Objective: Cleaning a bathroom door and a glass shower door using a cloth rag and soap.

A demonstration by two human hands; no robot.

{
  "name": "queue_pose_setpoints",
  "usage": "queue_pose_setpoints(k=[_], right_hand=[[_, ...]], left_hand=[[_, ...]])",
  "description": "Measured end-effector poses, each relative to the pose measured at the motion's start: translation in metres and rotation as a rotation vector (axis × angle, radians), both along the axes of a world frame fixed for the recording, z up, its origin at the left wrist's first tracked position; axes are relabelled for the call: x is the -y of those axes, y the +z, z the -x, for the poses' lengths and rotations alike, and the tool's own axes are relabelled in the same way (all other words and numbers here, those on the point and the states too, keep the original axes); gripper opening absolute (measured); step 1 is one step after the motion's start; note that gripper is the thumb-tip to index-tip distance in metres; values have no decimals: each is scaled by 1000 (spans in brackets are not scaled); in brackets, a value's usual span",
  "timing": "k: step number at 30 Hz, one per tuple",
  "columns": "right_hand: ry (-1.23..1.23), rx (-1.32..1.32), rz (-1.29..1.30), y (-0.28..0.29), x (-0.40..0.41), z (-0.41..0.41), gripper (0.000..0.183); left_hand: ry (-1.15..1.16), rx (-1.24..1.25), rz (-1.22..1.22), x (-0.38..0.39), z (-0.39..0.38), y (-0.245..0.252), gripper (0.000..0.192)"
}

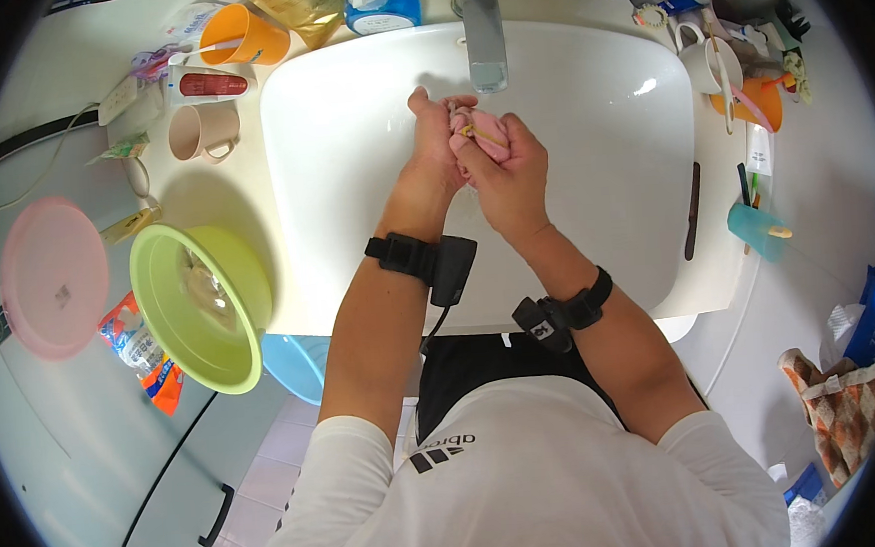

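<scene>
A small bunched pink cloth point(490, 132) with a yellow strip on it is between my hands, over the white washbasin point(590, 189) and just below the metal faucet point(485, 37). My right hand point(510, 171) grips the cloth from the right, its thumb pressed on top. Against the cloth's left side lies my left hand point(436, 134), its palm partly turned up and its thumb pointing away from the cloth; some of its fingers are hidden behind the cloth. Both forearms wear black straps with small black devices.
Left of the basin are a green plastic basin point(258, 345) holding something pale, a beige mug point(185, 135) and an orange cup point(266, 45). A blue bottle point(398, 5) stands behind the basin. At right are a white mug point(699, 62) and a teal cup point(752, 228).
</scene>
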State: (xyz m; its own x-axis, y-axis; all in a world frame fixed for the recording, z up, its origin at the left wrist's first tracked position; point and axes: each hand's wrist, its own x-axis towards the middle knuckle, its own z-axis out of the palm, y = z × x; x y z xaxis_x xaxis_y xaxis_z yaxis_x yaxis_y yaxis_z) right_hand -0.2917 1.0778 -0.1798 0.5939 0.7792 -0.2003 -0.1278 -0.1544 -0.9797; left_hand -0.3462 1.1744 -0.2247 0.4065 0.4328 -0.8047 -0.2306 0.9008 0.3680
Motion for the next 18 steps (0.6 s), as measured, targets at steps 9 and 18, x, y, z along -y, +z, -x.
queue_pose_setpoints(k=[9,18], right_hand=[[-167,330,24,-59,-39,-54,22],[-135,-557,-45,-39,-29,-55,33]], left_hand=[[8,-151,-182,-2,-21,16,63],[-15,21,-123,18,0,25,69]])
